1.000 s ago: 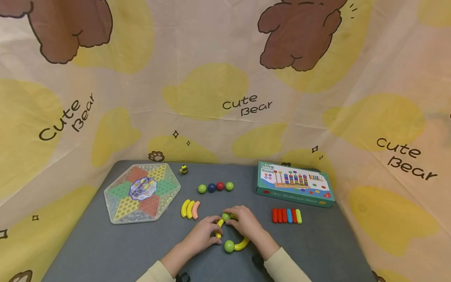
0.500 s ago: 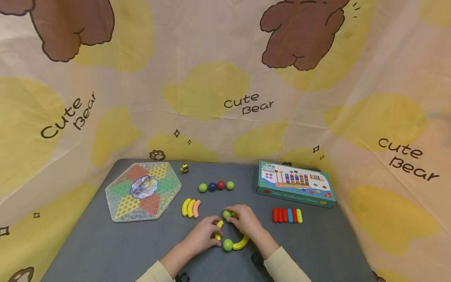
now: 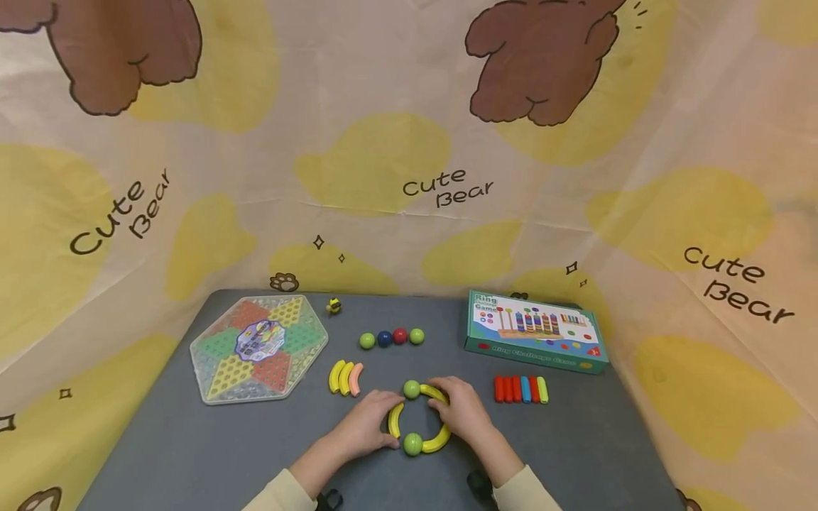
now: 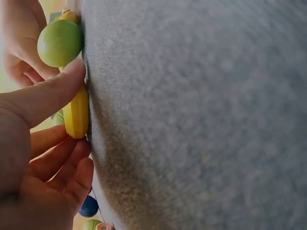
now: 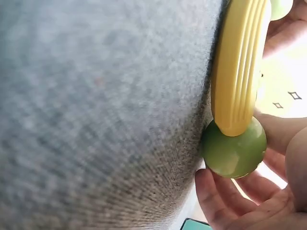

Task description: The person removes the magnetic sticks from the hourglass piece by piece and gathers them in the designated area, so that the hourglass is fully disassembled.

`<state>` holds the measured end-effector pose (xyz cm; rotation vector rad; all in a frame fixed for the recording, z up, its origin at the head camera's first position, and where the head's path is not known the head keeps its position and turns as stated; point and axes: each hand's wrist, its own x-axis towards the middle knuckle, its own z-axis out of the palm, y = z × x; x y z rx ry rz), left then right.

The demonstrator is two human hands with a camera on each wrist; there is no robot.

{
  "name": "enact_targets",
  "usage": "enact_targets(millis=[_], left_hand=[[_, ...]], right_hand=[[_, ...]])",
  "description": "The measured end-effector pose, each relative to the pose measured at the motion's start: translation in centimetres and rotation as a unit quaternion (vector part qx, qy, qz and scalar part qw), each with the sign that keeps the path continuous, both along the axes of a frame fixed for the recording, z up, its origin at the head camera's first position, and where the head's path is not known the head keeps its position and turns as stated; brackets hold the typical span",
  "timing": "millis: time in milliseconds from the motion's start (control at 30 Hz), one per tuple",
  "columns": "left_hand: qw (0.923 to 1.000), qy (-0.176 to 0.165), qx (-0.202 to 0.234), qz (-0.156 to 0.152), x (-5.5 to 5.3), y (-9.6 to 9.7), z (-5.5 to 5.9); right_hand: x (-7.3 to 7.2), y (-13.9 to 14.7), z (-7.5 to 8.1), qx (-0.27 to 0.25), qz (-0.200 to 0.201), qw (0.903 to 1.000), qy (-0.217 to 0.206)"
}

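Note:
On the grey table, curved yellow rods and green balls lie in a ring in the head view. My left hand [image 3: 364, 426] pinches the ring's left curved rod [image 3: 395, 420], thumb at its near end and fingertips at its far end. A green ball [image 3: 413, 444] sits in front, joined to another curved rod [image 3: 437, 442]. At the back are a second green ball [image 3: 412, 389] and a further curved rod [image 3: 434, 392]. My right hand [image 3: 465, 410] curls round the ring's right side. In the right wrist view its fingers and thumb surround a green ball [image 5: 235, 148], hidden in the head view.
Two yellow curved rods [image 3: 340, 377] and a peach one [image 3: 356, 380] lie left. Behind are a row of balls [image 3: 400, 336] and a toy bee [image 3: 334, 306]. A hexagonal game board [image 3: 258, 349] stands left; a Ring Challenge box [image 3: 535, 332] and short coloured rods [image 3: 516, 389] lie right.
My right hand has let go of the back green ball and moved right along the ring, uncovering the back curved rod. My left hand stays at the left rod, now more visible.

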<state>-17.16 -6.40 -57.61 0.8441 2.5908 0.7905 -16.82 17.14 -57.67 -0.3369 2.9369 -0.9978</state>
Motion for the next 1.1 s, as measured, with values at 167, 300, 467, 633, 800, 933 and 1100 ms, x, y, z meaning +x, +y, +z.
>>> enact_targets(millis=[167, 300, 467, 633, 800, 933, 1100], left_hand=[[1.0, 0.008, 0.006, 0.001, -0.2, 0.0, 0.0], [0.999, 0.036, 0.017, 0.022, -0.6, -0.5, 0.1], [0.9957, 0.053, 0.045, 0.061, -2.0, -1.7, 0.7], [0.9938, 0.062, 0.043, 0.083, -3.8, -3.1, 0.6], [0.9926, 0.09, 0.005, 0.081, -5.2, -3.8, 0.1], [0.9903, 0.109, -0.018, 0.085, -5.7, -3.9, -0.1], [0.9873, 0.125, -0.042, 0.088, -5.9, -3.9, -0.2]], right_hand=[[0.0, 0.3, -0.3, 0.008, -0.007, 0.9999, 0.012], [-0.3, 0.4, -0.6, 0.011, -0.012, 0.9997, 0.018], [-0.5, 0.4, -0.5, 0.003, -0.015, 0.9998, 0.012], [-0.6, 0.3, -0.6, 0.003, -0.015, 0.9998, 0.01], [-0.7, 0.3, -0.7, 0.007, -0.013, 0.9999, 0.002], [-0.8, 0.3, -0.6, 0.005, -0.014, 0.9999, -0.001], [-0.7, 0.3, -0.4, 0.002, -0.014, 0.9999, -0.001]])
